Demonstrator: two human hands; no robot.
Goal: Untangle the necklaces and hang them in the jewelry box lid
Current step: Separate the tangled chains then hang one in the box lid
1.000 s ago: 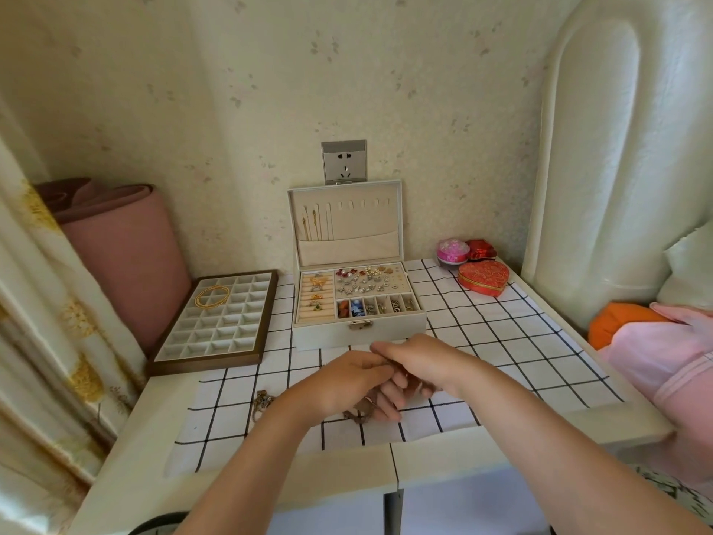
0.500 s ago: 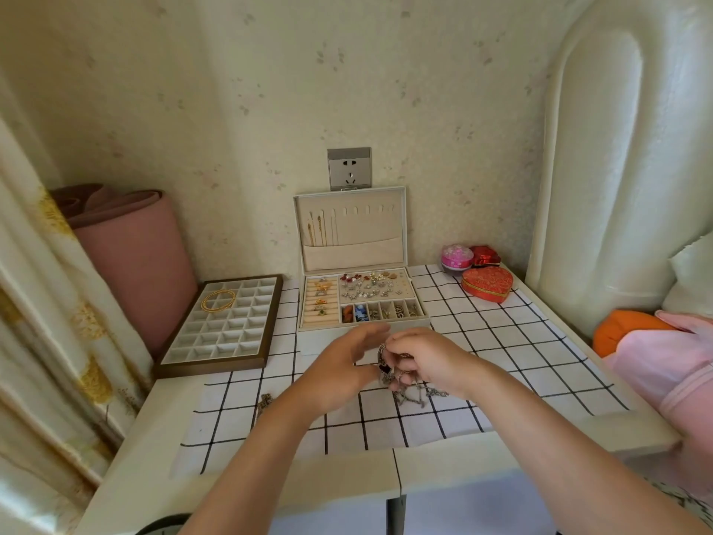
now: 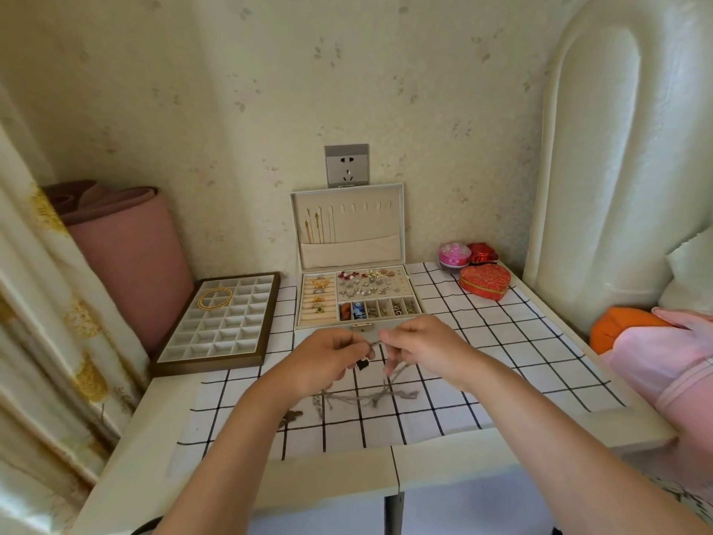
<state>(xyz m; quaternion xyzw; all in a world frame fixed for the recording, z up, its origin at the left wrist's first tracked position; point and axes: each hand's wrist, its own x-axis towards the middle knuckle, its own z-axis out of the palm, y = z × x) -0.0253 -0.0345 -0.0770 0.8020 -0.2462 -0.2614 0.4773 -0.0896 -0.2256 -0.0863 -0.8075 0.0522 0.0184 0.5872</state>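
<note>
Now we pinch the tangled necklaces (image 3: pixel 386 393) in the fingers (image 3: pixel 355 346) of left hand (image 3: pixel 328 357) and right hand (image 3: pixel 422 347); strands hang to the tabletop (image 3: pixel 146 438); lid (image 3: pixel 366 225) stands straight ahead, equally near both.

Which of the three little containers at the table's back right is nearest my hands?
The red heart-shaped box; the pink round pot and the small red box stand behind it, nearer the wall.

Tangled silver necklaces (image 3: pixel 366 397) pinched between left hand (image 3: pixel 328 357) and right hand (image 3: pixel 420 349), remainder trailing below. Open jewelry box lid (image 3: pixel 347 249) upright beyond both hands, gold chains (image 3: pixel 314 227) hung leftmost.
</note>
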